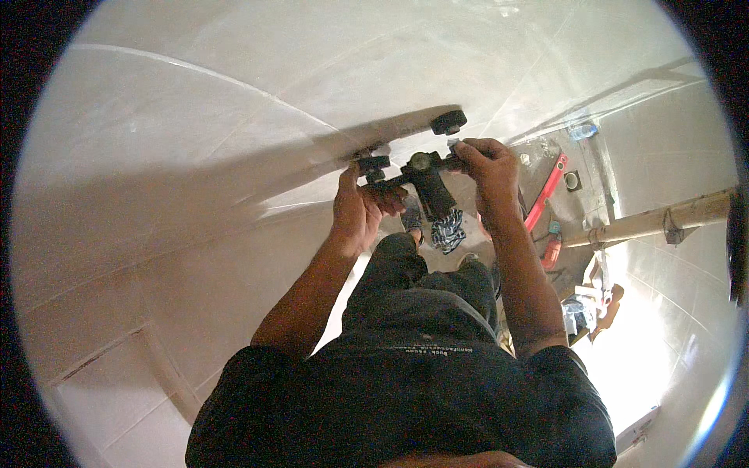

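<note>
Hands (356, 214) (495, 178): two, holding one black fixture (431, 191); round black discs (449, 122): two.

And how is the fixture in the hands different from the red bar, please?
The fixture looks nearly black, while the bar is bright red. The fixture has a branching shape; the bar is long and straight. The left hand and right hand hold the fixture; neither touches the bar.

A black T-shirt (390, 405) covers the torso, with short sleeves (566, 390) at either side of it. Small pale lettering (437, 349) crosses the T-shirt's front. Beyond the T-shirt show dark greyish trousers (386, 273); forearms (300, 300) and hands (357, 212) are bare.
</note>
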Available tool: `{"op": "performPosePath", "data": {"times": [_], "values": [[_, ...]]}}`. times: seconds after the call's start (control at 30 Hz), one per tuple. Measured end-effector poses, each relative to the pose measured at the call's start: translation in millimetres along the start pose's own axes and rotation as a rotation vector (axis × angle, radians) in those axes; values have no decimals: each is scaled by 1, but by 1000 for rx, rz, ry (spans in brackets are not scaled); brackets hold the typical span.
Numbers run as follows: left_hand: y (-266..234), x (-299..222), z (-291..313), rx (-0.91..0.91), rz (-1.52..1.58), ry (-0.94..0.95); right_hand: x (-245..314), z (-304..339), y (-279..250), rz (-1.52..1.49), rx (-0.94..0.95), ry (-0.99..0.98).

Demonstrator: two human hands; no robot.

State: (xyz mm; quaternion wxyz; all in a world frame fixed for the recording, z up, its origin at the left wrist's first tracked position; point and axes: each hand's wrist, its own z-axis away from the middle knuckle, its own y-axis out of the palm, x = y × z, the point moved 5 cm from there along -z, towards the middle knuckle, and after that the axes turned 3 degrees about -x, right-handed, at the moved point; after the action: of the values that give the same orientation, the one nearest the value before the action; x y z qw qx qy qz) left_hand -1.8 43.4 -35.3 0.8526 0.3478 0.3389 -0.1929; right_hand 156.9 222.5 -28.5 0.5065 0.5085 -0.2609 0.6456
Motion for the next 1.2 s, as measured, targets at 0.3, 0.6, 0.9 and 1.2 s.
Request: {"op": "performPosePath", "data": {"times": [0.3, 0.6, 0.9, 1.2], "values": [[9, 87, 21, -66, 243, 111, -73, 19, -71, -26, -7, 45], [16, 122, -18, 84, 153, 444, -178, 22, -105, -304, -9, -4], [-69, 233, -132, 153, 18, 403, -319, -38, -120, -277, -45, 4], [-154, 299, -194, 76, -255, 465, -426, -84, -115, -355, 23, -135]]}}
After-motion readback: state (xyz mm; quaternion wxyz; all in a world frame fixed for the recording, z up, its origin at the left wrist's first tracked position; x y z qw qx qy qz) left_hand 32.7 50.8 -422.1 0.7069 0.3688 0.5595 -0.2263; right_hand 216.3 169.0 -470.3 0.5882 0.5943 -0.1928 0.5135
